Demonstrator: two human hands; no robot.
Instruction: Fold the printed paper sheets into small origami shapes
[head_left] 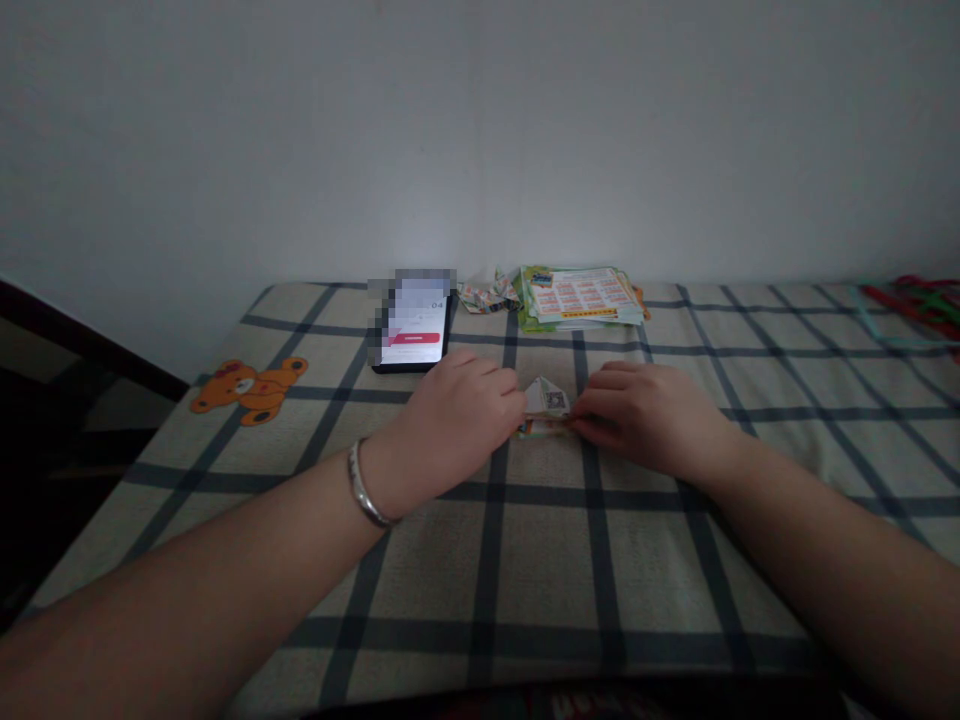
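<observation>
A small piece of folded paper (541, 398), white with a printed square code and a coloured lower edge, lies between my two hands over the tablecloth. Its top comes to a point. My left hand (472, 405), with a silver bracelet at the wrist, is closed on the paper's left end. On the right end, the thumb and fingers of my right hand (637, 412) pinch the same paper. The fingertips of my left hand are partly hidden behind its knuckles.
A lit phone (412, 325) lies behind my left hand. Beside it are crumpled or folded printed papers (489, 294) and a stack of printed sheets (585, 296) near the wall (480, 130). Red and green strips (919, 305) lie far right. A bear figure (251, 390) marks the checked tablecloth (420, 600).
</observation>
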